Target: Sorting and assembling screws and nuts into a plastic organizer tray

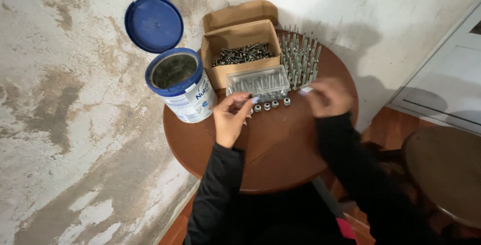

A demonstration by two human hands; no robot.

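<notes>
My left hand (229, 117) rests on the round brown table (280, 150), its fingertips pinched at a short row of small metal nuts (270, 104) in front of a clear plastic box (258, 82) of bolts. Whether a nut sits between the fingers is not clear. My right hand (326, 96) is blurred, fingers curled, a small pale piece at its fingertips; it hovers just right of the nuts, near a cluster of upright bolts (299, 57) standing on the table.
An open cardboard box (240, 49) of dark bolts stands behind the clear box. A blue-rimmed white tin (181, 84) stands open at the table's left edge, with its hinged blue lid (153, 23) tipped up. A stained wall lies behind, a brown stool (446, 175) to the right.
</notes>
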